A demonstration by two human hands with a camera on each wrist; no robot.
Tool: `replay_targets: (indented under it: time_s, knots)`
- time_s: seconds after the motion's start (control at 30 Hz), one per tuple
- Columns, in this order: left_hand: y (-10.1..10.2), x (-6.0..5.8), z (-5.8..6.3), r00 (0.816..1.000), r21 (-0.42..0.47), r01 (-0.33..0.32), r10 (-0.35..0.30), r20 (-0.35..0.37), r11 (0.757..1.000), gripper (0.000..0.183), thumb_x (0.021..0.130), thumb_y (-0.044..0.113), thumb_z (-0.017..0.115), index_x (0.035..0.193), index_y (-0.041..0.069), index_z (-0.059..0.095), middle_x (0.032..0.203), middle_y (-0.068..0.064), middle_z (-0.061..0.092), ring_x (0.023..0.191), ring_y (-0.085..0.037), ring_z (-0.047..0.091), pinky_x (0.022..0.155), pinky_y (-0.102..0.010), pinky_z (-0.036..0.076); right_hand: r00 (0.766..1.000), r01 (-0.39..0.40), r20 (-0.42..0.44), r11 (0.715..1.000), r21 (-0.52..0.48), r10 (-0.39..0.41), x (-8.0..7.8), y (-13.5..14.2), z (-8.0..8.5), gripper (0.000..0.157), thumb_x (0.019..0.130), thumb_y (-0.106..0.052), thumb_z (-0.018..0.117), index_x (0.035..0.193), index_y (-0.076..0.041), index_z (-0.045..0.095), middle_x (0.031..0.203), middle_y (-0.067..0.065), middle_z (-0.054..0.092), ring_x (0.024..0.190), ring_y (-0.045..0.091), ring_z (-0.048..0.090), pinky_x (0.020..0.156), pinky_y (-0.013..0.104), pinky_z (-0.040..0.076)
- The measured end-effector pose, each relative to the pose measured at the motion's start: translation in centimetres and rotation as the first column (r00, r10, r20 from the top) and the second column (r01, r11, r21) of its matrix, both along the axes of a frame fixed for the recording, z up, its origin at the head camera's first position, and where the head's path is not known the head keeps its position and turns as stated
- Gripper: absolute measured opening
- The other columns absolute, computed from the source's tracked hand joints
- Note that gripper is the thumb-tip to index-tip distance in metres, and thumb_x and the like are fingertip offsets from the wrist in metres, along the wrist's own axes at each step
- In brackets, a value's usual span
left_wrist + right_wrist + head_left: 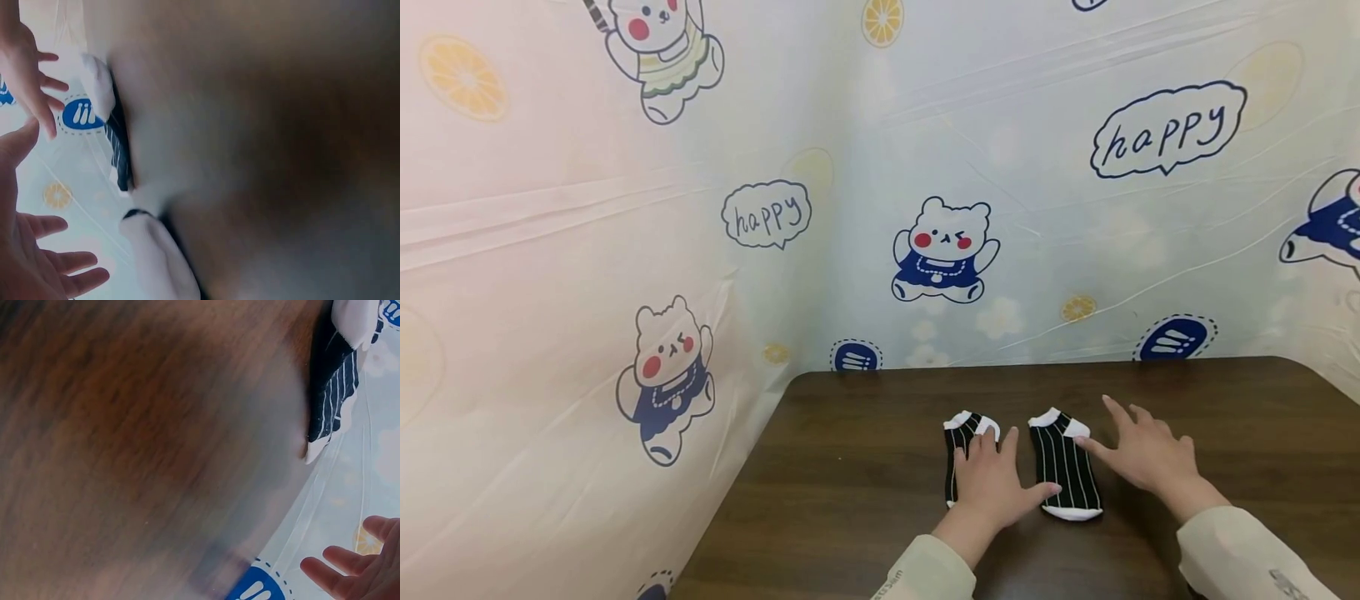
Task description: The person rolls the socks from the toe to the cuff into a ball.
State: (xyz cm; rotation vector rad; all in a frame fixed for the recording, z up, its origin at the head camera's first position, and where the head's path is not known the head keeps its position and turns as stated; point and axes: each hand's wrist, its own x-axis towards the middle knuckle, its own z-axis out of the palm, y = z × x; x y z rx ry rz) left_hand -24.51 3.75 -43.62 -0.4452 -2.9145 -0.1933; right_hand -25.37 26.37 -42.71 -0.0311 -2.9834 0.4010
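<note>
Two black socks with thin white stripes and white cuffs, heels and toes lie flat, side by side, on the brown table. My left hand (pixel 992 483) is over the left sock (pixel 957 437), fingers spread and hiding much of it; its thumb reaches across to the right sock (pixel 1063 467). Just right of that sock is my right hand (pixel 1150 454), fingers spread, its thumb by the white heel patch. In the left wrist view, the left hand (pixel 31 250) appears above the table with nothing in its grasp. The right wrist view shows the right hand (pixel 369 569) with fingers extended.
The dark wooden table (pixel 820 483) has rounded far corners. Behind it and on the left hangs a pale curtain (pixel 850 167) printed with bears, orange slices and "happy" bubbles. Light sleeves (pixel 1247 550) cover both forearms.
</note>
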Motion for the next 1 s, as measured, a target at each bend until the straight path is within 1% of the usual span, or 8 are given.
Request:
replay_targets:
  time_s: [0.2, 0.37, 0.6, 0.73, 0.9, 1.0]
  knots:
    - [1.0, 0.3, -0.3, 1.000, 0.000, 0.001, -0.001, 0.024, 1.000, 0.085, 0.075, 0.080, 0.049, 0.142, 0.029, 0.044, 0.139, -0.004, 0.046, 0.126, -0.022, 0.044, 0.098, -0.048, 0.034, 1.000, 0.000, -0.004, 1.000, 0.010, 0.001, -0.5, -0.1, 0.1, 0.107, 0.076, -0.084, 0.037, 0.144, -0.001, 0.031, 0.129, 0.042, 0.037, 0.109, 0.061, 0.041, 0.078, 0.076, 0.030]
    - [1.8, 0.7, -0.4, 1.000, 0.006, -0.001, 0.000, 0.027, 1.000, 0.081, 0.075, 0.079, 0.050, 0.138, 0.028, 0.047, 0.134, -0.002, 0.050, 0.122, -0.020, 0.047, 0.097, -0.046, 0.036, 1.000, 0.004, 0.010, 1.000, -0.005, -0.004, -0.9, -0.2, 0.1, 0.106, 0.076, -0.082, 0.040, 0.142, 0.001, 0.033, 0.126, 0.042, 0.039, 0.108, 0.060, 0.041, 0.080, 0.076, 0.028]
    - [2.8, 1.1, -0.5, 1.000, -0.005, -0.012, 0.012, 0.003, 1.000, 0.077, 0.074, 0.078, 0.053, 0.131, 0.027, 0.054, 0.117, 0.002, 0.056, 0.109, -0.016, 0.051, 0.087, -0.040, 0.040, 1.000, -0.007, 0.019, 1.000, -0.021, 0.008, -1.3, -0.5, -0.1, 0.100, 0.079, -0.077, 0.046, 0.139, 0.003, 0.038, 0.125, 0.041, 0.041, 0.108, 0.060, 0.041, 0.079, 0.075, 0.028]
    - [3.2, 1.1, -0.6, 0.999, -0.003, -0.023, 0.023, 0.037, 1.000, 0.076, 0.074, 0.077, 0.055, 0.129, 0.024, 0.056, 0.111, 0.001, 0.058, 0.105, -0.016, 0.052, 0.088, -0.042, 0.040, 1.000, -0.012, 0.026, 1.000, -0.026, 0.013, -1.7, -0.7, -0.3, 0.098, 0.080, -0.074, 0.049, 0.137, 0.004, 0.040, 0.124, 0.041, 0.042, 0.108, 0.060, 0.041, 0.080, 0.075, 0.028]
    - [3.4, 1.1, -0.6, 0.995, 0.008, -0.044, 0.043, 0.094, 0.999, 0.074, 0.073, 0.075, 0.058, 0.126, 0.024, 0.059, 0.109, 0.000, 0.059, 0.105, -0.017, 0.053, 0.089, -0.044, 0.040, 0.999, -0.015, 0.029, 1.000, -0.027, 0.016, -2.1, -1.1, -0.6, 0.096, 0.080, -0.073, 0.051, 0.134, 0.005, 0.044, 0.123, 0.041, 0.043, 0.108, 0.059, 0.042, 0.081, 0.075, 0.028]
    - [3.5, 1.1, -0.6, 0.993, 0.008, -0.054, 0.053, 0.106, 0.998, 0.072, 0.072, 0.075, 0.059, 0.123, 0.023, 0.061, 0.107, -0.001, 0.059, 0.102, -0.018, 0.054, 0.088, -0.044, 0.040, 0.999, -0.017, 0.043, 1.000, -0.023, 0.018, -2.3, -1.2, -0.8, 0.096, 0.079, -0.073, 0.051, 0.133, 0.006, 0.045, 0.123, 0.041, 0.044, 0.108, 0.058, 0.043, 0.081, 0.075, 0.028]
